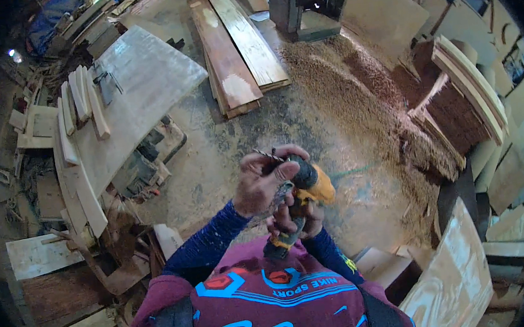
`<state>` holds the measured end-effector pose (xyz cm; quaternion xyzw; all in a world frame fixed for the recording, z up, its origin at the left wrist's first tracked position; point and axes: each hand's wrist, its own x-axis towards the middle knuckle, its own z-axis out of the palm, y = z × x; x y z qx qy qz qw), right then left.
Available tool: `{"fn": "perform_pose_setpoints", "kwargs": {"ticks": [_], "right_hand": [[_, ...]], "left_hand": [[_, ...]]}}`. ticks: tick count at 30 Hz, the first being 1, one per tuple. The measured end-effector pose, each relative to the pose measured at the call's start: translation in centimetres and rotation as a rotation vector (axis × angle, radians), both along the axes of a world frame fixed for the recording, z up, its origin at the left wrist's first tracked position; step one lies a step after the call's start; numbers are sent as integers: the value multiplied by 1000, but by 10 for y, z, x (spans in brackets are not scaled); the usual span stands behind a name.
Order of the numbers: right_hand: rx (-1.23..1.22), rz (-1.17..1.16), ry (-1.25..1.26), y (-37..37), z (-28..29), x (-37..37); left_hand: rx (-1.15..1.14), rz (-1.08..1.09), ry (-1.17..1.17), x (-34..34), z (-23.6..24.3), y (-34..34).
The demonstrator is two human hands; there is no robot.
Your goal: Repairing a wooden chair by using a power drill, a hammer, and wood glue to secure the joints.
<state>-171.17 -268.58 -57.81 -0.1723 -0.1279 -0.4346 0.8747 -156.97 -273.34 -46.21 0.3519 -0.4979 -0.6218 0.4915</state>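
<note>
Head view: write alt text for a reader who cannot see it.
A person's right hand grips a yellow-and-black power drill, the left hand at its front end beside a spiral metal bit. Around them are long flat wooden planks, a brown sawdust heap and a pale flat-topped table bearing narrow wooden strips.

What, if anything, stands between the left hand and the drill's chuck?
Nothing visible: the left hand is right at the chuck of the yellow drill, which the right hand grips.
</note>
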Motion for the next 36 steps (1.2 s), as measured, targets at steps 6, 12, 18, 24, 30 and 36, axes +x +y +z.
{"fn": "perform_pose_setpoints", "kwargs": {"ticks": [6, 12, 18, 24, 30, 36], "right_hand": [[44, 95, -2, -192, 43, 2], [89, 117, -12, -361, 39, 14], [-7, 111, -1, -539, 36, 37], [-17, 52, 56, -686, 53, 78], [-55, -30, 464, -837, 59, 128], [-839, -194, 1023, -1046, 106, 182]], "left_hand": [[-155, 65, 72, -3, 37, -181], [-123, 84, 100, 9, 33, -344], [-57, 67, 72, 37, 32, -510], [-248, 102, 73, 75, 40, -666], [-218, 198, 214, 137, 44, -799], [-274, 451, 171, 206, 47, -952]]}}
